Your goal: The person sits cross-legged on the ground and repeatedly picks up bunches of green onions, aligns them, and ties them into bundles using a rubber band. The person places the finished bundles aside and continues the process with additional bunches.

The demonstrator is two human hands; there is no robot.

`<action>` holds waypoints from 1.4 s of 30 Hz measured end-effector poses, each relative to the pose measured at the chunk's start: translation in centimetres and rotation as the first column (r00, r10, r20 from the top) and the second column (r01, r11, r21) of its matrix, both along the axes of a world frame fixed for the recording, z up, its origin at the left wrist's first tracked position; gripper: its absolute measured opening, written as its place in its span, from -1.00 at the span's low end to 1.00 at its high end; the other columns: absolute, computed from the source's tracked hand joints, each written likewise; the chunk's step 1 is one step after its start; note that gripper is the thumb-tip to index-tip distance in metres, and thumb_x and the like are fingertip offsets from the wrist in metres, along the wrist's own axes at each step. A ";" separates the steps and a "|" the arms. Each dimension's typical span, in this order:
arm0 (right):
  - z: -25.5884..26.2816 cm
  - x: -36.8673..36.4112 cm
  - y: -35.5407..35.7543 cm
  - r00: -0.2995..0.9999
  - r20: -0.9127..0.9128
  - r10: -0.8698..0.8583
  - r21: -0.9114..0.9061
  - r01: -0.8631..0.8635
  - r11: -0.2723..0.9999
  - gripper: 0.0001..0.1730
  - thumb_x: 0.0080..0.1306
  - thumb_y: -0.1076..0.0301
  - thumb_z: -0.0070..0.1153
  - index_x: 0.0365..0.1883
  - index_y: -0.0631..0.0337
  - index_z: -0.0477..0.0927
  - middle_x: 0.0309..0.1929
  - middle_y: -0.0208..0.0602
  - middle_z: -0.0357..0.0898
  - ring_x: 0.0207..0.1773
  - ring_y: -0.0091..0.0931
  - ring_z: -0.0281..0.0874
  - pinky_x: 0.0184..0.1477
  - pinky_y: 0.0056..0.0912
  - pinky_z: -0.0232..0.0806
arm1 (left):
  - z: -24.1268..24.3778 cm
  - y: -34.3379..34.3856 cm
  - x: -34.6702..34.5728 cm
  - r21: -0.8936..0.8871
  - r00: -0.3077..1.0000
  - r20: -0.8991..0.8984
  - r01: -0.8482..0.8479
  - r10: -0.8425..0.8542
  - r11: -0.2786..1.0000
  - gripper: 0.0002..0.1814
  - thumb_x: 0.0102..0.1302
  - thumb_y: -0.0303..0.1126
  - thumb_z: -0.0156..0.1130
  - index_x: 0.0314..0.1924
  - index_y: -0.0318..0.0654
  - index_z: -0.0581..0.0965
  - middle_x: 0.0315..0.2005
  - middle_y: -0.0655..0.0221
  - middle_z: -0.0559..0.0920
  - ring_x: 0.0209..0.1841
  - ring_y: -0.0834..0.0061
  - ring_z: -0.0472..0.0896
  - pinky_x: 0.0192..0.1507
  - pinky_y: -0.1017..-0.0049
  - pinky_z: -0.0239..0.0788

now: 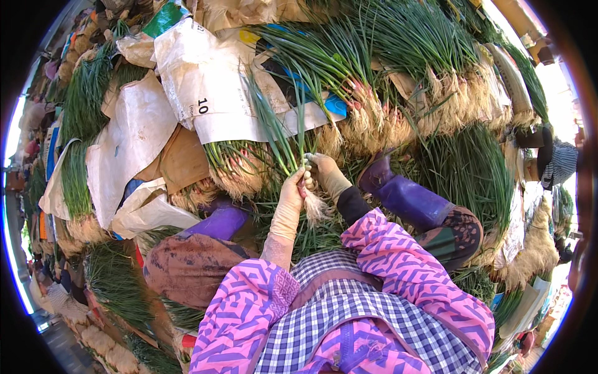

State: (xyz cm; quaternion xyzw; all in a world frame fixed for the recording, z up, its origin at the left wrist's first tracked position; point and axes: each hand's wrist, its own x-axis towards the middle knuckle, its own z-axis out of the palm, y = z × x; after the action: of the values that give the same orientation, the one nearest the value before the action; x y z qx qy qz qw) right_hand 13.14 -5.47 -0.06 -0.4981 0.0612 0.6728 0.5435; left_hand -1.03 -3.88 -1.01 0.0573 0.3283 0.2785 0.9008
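My left hand [293, 189], in a pale rubber glove, grips a few green onions [281, 140] near their reddish bases. Their long leaves point up and away from me, and the whitish roots [316, 208] hang below my fingers. Close against the stalks is my gloved right hand [328, 174], its fingers bent; whether they pinch a leaf is hidden. Just beyond my hands, a bundle of rooted onions [240, 170] lies partly under a white woven sack [229, 124] that bears printing. Loose green leaves [322, 238] cover the ground beneath my hands.
Larger onion bundles with bushy roots [369, 112] lie at the far side, and more [448, 93] to the right. Leafy heaps [467, 177] flank my purple boots [411, 198]. Left are sack sheets [135, 140] and further bundles [86, 112]. A person in a checked garment [560, 163] is at far right.
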 end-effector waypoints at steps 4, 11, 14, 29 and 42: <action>1.2 0.9 0.2 1.000 -0.024 -0.004 0.145 0.008 0.989 -0.76 0.50 0.28 -0.11 -0.07 0.22 0.51 -0.35 -0.39 0.52 -0.48 -0.53 0.42 -0.39 -0.46 0.39 | 0.7 -0.1 -0.1 -0.091 0.975 0.220 0.037 -0.016 0.995 -0.70 0.42 -0.35 0.13 -0.03 -0.49 0.53 -0.51 0.36 0.55 -0.54 0.55 0.41 -0.44 0.53 0.32; 1.2 1.0 0.6 0.971 0.200 0.132 0.228 -0.178 0.957 -0.75 0.46 0.30 -0.08 -0.11 0.31 0.53 -0.31 -0.31 0.60 -0.44 -0.50 0.55 -0.34 -0.41 0.45 | 0.8 -0.6 0.5 0.029 0.996 0.082 0.042 -0.044 0.999 -0.75 0.42 -0.36 0.12 -0.07 -0.44 0.53 -0.59 0.49 0.44 -0.61 0.64 0.33 -0.52 0.65 0.22; -0.5 0.9 -0.4 0.985 -0.147 0.087 0.184 -0.059 0.981 -0.77 0.48 0.31 -0.14 -0.16 0.27 0.50 -0.41 -0.33 0.57 -0.39 -0.48 0.52 -0.27 -0.40 0.40 | 1.5 -1.0 0.3 0.084 0.967 0.237 0.078 -0.096 0.993 -0.76 0.42 -0.34 0.14 -0.07 -0.40 0.52 -0.63 0.54 0.35 -0.62 0.68 0.24 -0.50 0.65 0.14; 3.7 6.5 1.6 -0.090 0.930 0.357 -0.368 -0.234 0.900 -0.66 0.32 0.02 0.12 -0.26 0.14 0.62 -0.38 -0.14 0.65 -0.29 -0.19 0.62 -0.19 -0.15 0.43 | 3.7 3.0 1.2 0.270 0.978 -0.196 -0.023 0.079 0.962 -0.81 0.29 -0.43 0.30 -0.10 -0.24 0.61 -0.51 0.48 0.62 -0.47 0.59 0.57 0.05 0.50 0.46; -0.4 2.1 1.7 0.391 0.855 0.341 -0.154 -0.437 0.886 -0.55 0.32 0.08 0.15 -0.04 0.31 0.62 -0.25 -0.24 0.70 -0.19 -0.43 0.63 -0.09 -0.36 0.41 | 2.4 0.3 1.7 0.300 0.873 -0.487 0.150 0.016 0.942 -0.78 0.18 -0.62 0.32 -0.25 -0.23 0.47 -0.64 0.40 0.55 -0.81 0.64 0.38 -0.84 0.66 0.08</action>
State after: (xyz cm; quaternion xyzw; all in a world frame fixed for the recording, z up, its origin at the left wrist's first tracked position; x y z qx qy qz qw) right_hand 15.22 -3.76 -0.43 -0.7395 -0.3692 0.4411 0.3497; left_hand 0.65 -3.60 1.37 0.2858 0.4890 0.2742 0.7772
